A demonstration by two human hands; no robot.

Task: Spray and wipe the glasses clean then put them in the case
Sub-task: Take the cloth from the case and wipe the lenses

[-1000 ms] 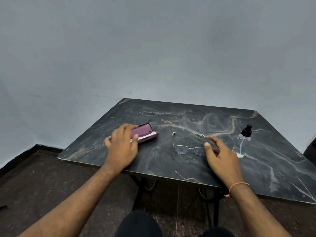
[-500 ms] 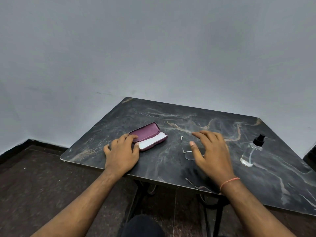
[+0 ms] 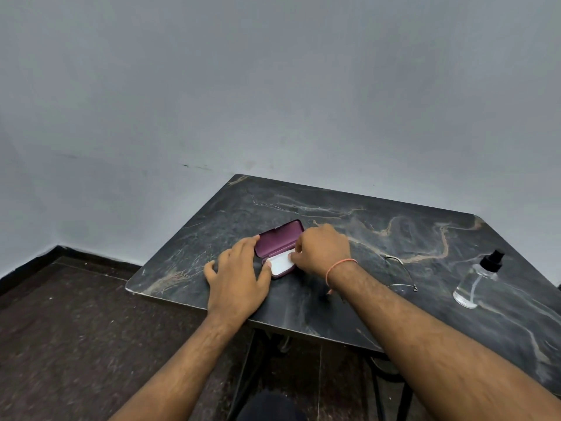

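A maroon glasses case [image 3: 279,237] lies open on the dark marble table [image 3: 409,226], its lid tilted back. A white cloth [image 3: 280,263] lies in its base. My left hand [image 3: 236,278] rests on the table against the case's left side, index finger on the lid and thumb on the base's front edge. My right hand [image 3: 323,249] reaches in from the right, its thumb and curled fingers pinching the cloth's right end. The thin wire-framed glasses [image 3: 405,286] lie on the table right of my right forearm, partly hidden by it.
A clear spray bottle [image 3: 473,284] with a black pump top stands near the table's right edge. A grey wall rises behind the table. Dark floor lies to the left and below the front edge.
The case lid has gone from nearly shut to fully open. My right hand left the glasses and moved left onto the cloth in the case. My left hand stays at the case.
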